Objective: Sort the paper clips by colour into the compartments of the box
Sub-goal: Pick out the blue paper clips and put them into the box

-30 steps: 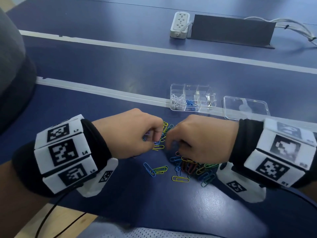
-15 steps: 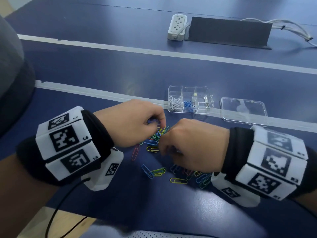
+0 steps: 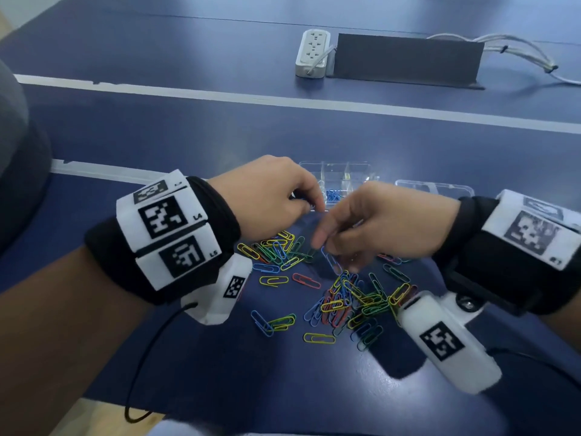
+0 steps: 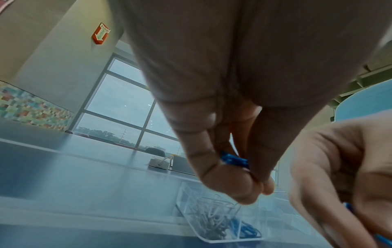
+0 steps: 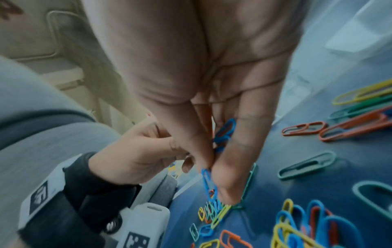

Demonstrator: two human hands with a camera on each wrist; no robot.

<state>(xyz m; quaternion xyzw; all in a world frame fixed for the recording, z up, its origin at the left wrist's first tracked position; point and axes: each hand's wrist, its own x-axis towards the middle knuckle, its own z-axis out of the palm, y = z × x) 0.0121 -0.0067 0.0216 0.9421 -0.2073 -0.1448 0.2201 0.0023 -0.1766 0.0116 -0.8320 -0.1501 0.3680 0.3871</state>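
The clear compartment box [image 3: 355, 171] sits past the hands, partly hidden by them. White clips [image 4: 212, 216] fill its left compartment and blue clips [image 4: 246, 229] lie in the one beside it. My left hand [image 3: 309, 204] hovers over the box's near edge and pinches a few blue clips [image 4: 233, 161]. My right hand [image 3: 323, 247] is just above the loose pile of mixed clips [image 3: 355, 303] and pinches blue clips [image 5: 222, 132] between thumb and fingers. The two hands are close together, fingertips nearly meeting.
The box's clear lid [image 3: 440, 187] lies flat to the right of the box. A smaller cluster of clips [image 3: 279, 247] lies under my left wrist. A white power strip [image 3: 311, 53] and a dark panel [image 3: 405, 58] are at the back.
My left hand has lifted off the pile and moved forward to the box with blue clips. My right hand has risen from the pile holding blue clips.
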